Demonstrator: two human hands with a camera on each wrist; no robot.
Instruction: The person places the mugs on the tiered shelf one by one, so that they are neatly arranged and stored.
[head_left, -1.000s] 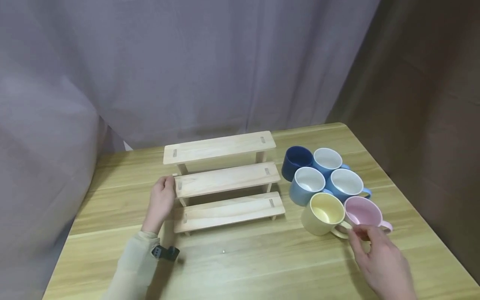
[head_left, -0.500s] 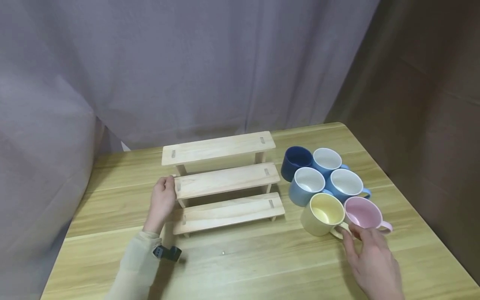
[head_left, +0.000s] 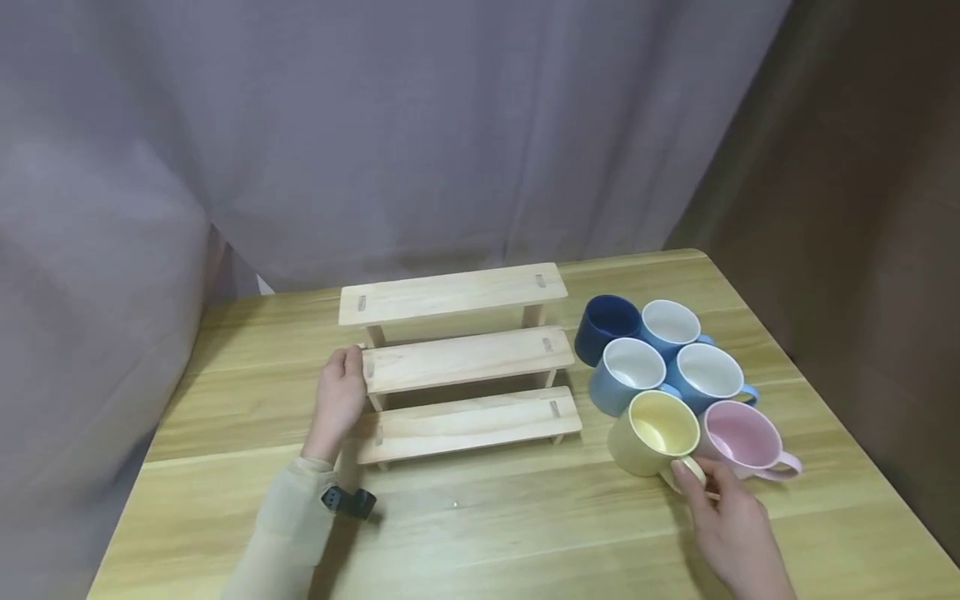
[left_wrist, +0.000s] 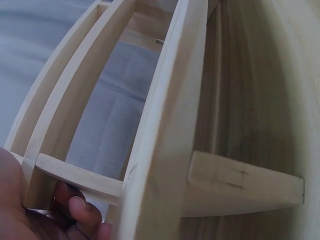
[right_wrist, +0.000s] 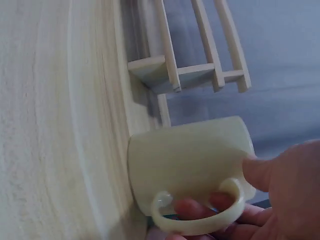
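On the table stands a three-tier wooden shelf rack (head_left: 457, 358). My left hand (head_left: 339, 398) grips the left end of its middle board; in the left wrist view, curled fingers (left_wrist: 82, 212) show beneath that board. At the right, my right hand (head_left: 731, 517) holds the yellow mug (head_left: 654, 433) by its handle. The right wrist view shows fingers through the handle (right_wrist: 200, 225) and the thumb against the mug's wall. Upright and touching the table, the mug sits beside the pink mug (head_left: 742, 437).
Behind the yellow mug stand a dark blue mug (head_left: 600, 333) and several light blue mugs (head_left: 622, 387), close together. A grey curtain (head_left: 420, 133) hangs behind the wooden table (head_left: 510, 533), and a brown curtain (head_left: 847, 233) hangs on the right.
My right hand has moved left from beside the pink mug onto the yellow mug's handle and taken hold of it. The left hand stays on the rack. The head view has shifted slightly.
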